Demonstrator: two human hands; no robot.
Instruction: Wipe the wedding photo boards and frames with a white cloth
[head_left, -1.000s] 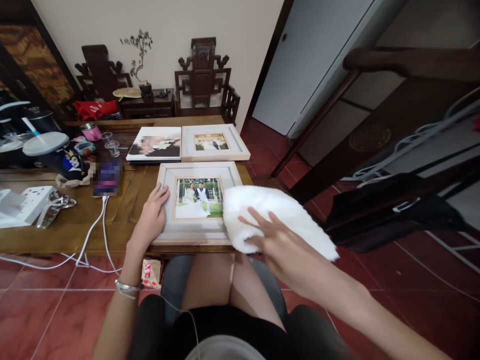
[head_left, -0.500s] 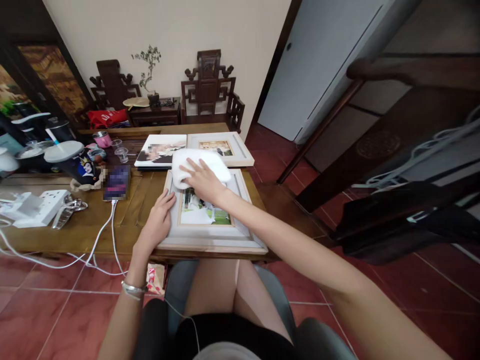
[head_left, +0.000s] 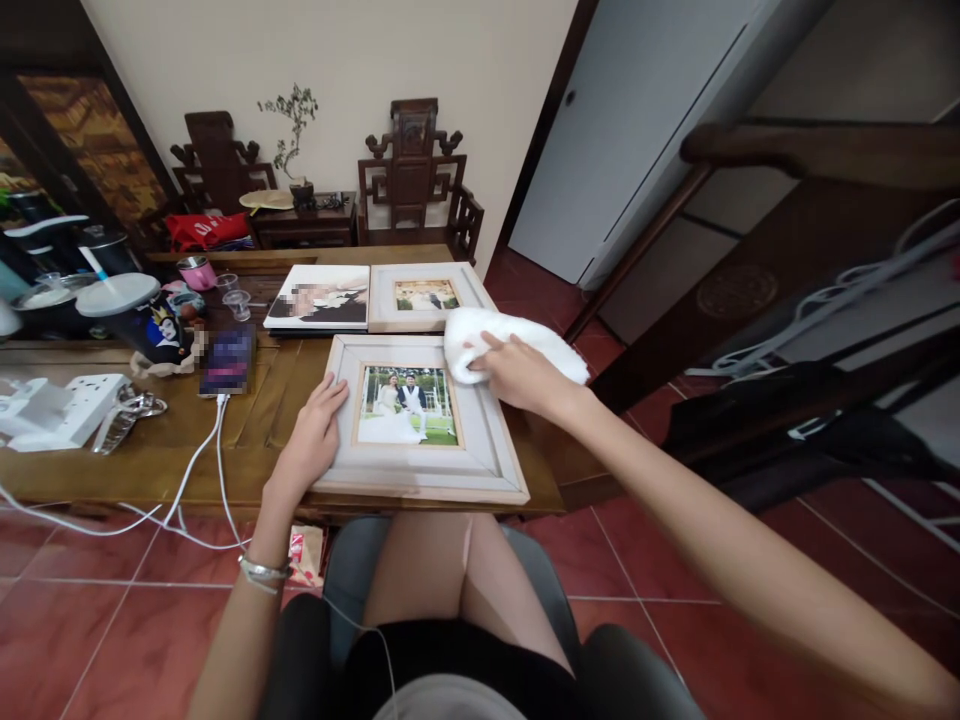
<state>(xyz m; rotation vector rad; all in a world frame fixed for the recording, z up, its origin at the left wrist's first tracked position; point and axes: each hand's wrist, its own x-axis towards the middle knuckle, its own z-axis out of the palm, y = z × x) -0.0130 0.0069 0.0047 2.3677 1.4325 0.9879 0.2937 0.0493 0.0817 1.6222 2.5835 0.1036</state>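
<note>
A pale wooden photo frame [head_left: 480, 452] lies flat at the near edge of the wooden table, its picture showing two people on grass. My left hand [head_left: 319, 428] rests along the frame's left side with the fingers stretched out. In my right hand [head_left: 517, 372] is a folded white towel [head_left: 536, 335], gripped at the frame's upper right corner; part of the towel hangs out past the right side. The thumb and fingertips press into the cloth.
Behind lie a second photo frame [head_left: 381, 300] and a white photo panel [head_left: 319, 295]. To the left are a phone [head_left: 227, 360] with a charging cable, a lidded black cup [head_left: 150, 320], a white power strip [head_left: 82, 410] and a pink cup [head_left: 197, 273]. A carved chair [head_left: 415, 170] stands by the wall.
My right hand has swept the towel rightwards, from the frame's upper left across to its upper right corner, uncovering the picture. My left hand has stayed on the left side.
</note>
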